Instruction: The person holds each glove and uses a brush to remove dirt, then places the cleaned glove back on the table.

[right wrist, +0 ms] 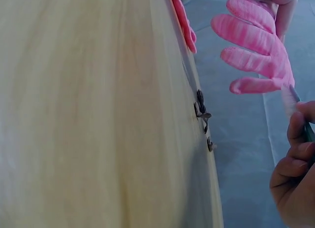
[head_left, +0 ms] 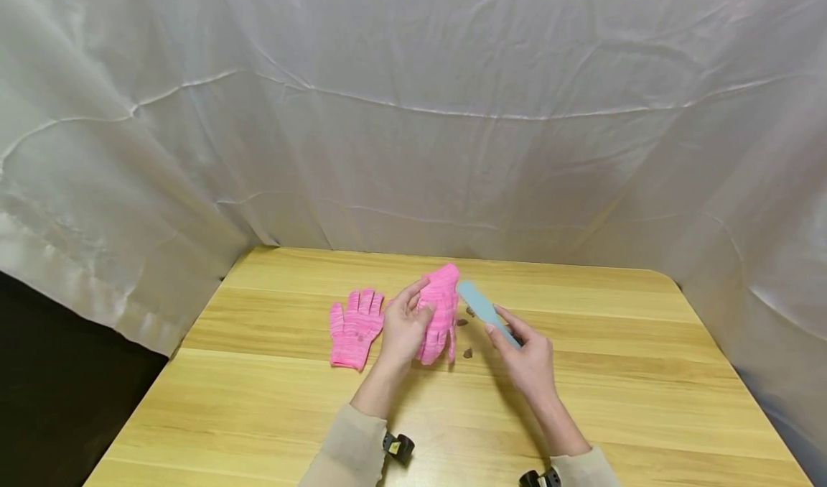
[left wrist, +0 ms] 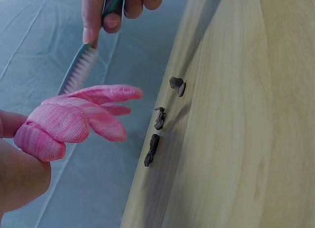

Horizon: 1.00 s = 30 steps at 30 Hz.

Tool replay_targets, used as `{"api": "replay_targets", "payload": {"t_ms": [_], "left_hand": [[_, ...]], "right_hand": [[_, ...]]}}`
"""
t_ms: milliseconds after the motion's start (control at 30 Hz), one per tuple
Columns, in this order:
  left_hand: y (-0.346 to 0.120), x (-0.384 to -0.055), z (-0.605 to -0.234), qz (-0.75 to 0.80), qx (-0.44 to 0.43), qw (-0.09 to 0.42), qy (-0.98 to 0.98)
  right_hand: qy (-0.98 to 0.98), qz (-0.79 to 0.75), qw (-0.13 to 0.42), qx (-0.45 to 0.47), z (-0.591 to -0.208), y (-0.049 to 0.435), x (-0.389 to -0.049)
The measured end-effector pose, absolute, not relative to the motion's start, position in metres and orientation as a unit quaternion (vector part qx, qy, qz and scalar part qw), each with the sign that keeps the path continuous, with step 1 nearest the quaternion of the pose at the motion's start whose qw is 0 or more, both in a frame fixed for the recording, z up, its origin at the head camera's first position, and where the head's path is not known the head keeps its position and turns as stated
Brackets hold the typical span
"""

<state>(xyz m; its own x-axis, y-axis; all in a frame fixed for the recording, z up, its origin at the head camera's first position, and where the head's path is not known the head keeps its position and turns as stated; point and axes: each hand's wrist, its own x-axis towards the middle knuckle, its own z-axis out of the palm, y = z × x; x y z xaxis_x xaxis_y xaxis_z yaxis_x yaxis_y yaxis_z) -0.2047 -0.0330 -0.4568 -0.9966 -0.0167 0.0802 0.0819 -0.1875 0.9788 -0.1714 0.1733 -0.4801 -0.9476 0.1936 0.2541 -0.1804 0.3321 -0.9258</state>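
Observation:
My left hand (head_left: 404, 327) grips a pink knitted glove (head_left: 442, 307) above the table, thumb on its near face. In the left wrist view the held glove (left wrist: 64, 119) droops with its fingers pointing right. My right hand (head_left: 528, 356) holds a light-blue brush (head_left: 481, 304) by its handle. The brush's white bristles (left wrist: 81, 70) face the glove; in the right wrist view the bristles (right wrist: 289, 101) meet the glove's edge. A second pink glove (head_left: 355, 329) lies flat on the table to the left, with a small dark spot on it.
Several dark brown crumbly bits (head_left: 468, 353) lie on the wooden table (head_left: 614, 372) below the brush and glove. A pale grey curtain (head_left: 413, 149) hangs behind and along the sides of the table. Dark wrist cameras (head_left: 398, 447) are strapped at both cuffs.

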Motion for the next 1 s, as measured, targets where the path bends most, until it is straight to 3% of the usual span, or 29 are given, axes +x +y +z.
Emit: {"api": "replay_targets", "payload": {"t_ms": [433, 1000], "left_hand": [[-0.0309, -0.2052, -0.4594, -0.767, -0.027, 0.026, -0.641], [-0.0321, -0.2055, -0.4607, -0.763, -0.023, 0.021, -0.645]], "right_hand": [[-0.776, 0.600, 0.181, 0.065, -0.4784, 0.1644, -0.1669], [-0.800, 0.574, 0.176, 0.025, -0.4813, 0.1697, -0.1704]]}}
